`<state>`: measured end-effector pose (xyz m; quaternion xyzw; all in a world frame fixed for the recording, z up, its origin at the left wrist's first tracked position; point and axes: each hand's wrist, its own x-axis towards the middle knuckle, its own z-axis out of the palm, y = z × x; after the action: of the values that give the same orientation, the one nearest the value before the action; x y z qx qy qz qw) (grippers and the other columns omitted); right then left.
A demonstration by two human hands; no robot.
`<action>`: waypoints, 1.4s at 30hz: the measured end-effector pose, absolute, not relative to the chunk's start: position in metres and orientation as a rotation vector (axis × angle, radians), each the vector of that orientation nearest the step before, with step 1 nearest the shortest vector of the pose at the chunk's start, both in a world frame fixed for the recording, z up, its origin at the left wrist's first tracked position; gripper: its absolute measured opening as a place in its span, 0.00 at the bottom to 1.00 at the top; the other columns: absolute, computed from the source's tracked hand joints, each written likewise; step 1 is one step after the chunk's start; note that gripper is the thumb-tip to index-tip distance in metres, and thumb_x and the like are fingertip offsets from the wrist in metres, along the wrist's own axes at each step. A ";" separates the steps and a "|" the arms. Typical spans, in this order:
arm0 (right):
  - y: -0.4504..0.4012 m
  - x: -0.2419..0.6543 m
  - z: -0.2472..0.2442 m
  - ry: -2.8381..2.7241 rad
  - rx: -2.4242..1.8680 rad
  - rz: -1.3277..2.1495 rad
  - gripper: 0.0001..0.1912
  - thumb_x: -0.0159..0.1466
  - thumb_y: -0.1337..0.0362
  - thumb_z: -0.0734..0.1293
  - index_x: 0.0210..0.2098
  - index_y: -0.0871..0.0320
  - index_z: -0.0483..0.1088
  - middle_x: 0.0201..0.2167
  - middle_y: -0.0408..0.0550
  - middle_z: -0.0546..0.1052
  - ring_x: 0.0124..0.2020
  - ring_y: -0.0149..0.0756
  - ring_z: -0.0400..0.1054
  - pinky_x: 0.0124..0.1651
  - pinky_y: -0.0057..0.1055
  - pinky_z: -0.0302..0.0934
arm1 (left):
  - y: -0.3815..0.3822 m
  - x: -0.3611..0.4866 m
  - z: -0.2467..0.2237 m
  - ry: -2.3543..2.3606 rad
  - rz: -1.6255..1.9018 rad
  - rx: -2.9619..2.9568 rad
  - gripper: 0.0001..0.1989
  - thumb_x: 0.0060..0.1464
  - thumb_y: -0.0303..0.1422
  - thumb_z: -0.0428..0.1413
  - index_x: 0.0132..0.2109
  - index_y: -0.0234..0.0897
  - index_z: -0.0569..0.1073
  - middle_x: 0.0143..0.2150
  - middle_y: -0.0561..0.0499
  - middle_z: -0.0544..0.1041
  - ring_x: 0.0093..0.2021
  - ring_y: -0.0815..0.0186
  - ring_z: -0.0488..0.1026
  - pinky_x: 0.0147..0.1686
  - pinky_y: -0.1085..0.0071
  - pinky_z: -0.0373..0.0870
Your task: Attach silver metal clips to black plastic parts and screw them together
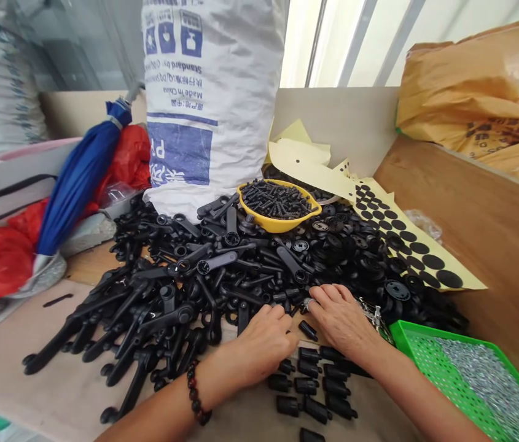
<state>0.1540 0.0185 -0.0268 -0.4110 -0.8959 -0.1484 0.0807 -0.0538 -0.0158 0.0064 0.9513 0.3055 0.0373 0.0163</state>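
My left hand has its fingers curled together just above several short black cylinders lined up in rough rows on the table. Whatever those fingers hold is hidden behind the hand. At the near edge of the pile, my right hand is closed with fingertips bent down among small black parts; its grip is hidden too. One loose black cylinder lies between the two hands. A big heap of black crank-like handles spreads ahead and to the left. Round black discs are piled on the right.
A yellow bowl of black screws sits on the heap, before a tall white sack. A green tray of small metal pieces stands at right. Behind it lies a sticker sheet. A blue umbrella leans at left.
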 end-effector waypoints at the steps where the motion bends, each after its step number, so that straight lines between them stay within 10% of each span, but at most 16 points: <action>1: 0.018 0.154 -0.026 -2.686 -1.219 -0.445 0.10 0.59 0.77 0.62 0.32 0.58 0.72 0.41 0.51 0.73 0.41 0.43 0.62 0.47 0.42 0.53 | -0.015 -0.053 0.005 0.956 0.128 2.950 0.03 0.54 0.24 0.54 0.36 0.35 0.69 0.38 0.48 0.70 0.41 0.61 0.64 0.40 0.67 0.62; 11: 0.017 0.152 -0.025 -2.659 -1.161 -0.205 0.13 0.59 0.80 0.60 0.32 0.58 0.70 0.39 0.51 0.72 0.45 0.44 0.62 0.55 0.47 0.51 | -0.008 -0.051 -0.010 0.958 0.214 2.966 0.05 0.59 0.29 0.53 0.34 0.34 0.70 0.34 0.47 0.72 0.38 0.60 0.66 0.40 0.65 0.63; 22: 0.000 0.157 -0.009 -2.100 -1.232 0.572 0.09 0.66 0.63 0.55 0.31 0.55 0.61 0.26 0.43 0.70 0.26 0.32 0.67 0.27 0.27 0.63 | -0.013 -0.042 0.018 1.150 0.670 1.929 0.07 0.57 0.28 0.53 0.40 0.35 0.76 0.31 0.54 0.77 0.30 0.68 0.72 0.32 0.76 0.65; 29: -0.032 0.152 0.000 -1.825 -1.146 1.015 0.08 0.64 0.59 0.59 0.35 0.56 0.66 0.31 0.46 0.75 0.33 0.36 0.71 0.37 0.32 0.68 | -0.024 -0.029 0.021 1.047 0.776 1.844 0.09 0.51 0.25 0.56 0.39 0.37 0.78 0.30 0.53 0.77 0.30 0.67 0.70 0.33 0.75 0.65; 42: -0.058 0.156 0.025 -1.485 -1.137 0.993 0.06 0.61 0.59 0.65 0.33 0.54 0.69 0.30 0.44 0.77 0.31 0.34 0.73 0.34 0.27 0.69 | -0.037 -0.019 0.016 0.984 0.748 1.714 0.14 0.50 0.29 0.57 0.45 0.39 0.79 0.33 0.51 0.77 0.31 0.66 0.70 0.31 0.73 0.65</action>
<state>0.1562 -0.0584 0.0245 -0.4683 -0.6112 0.4086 0.4900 -0.0186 -0.0371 0.0160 0.7061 0.4054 0.3083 0.4920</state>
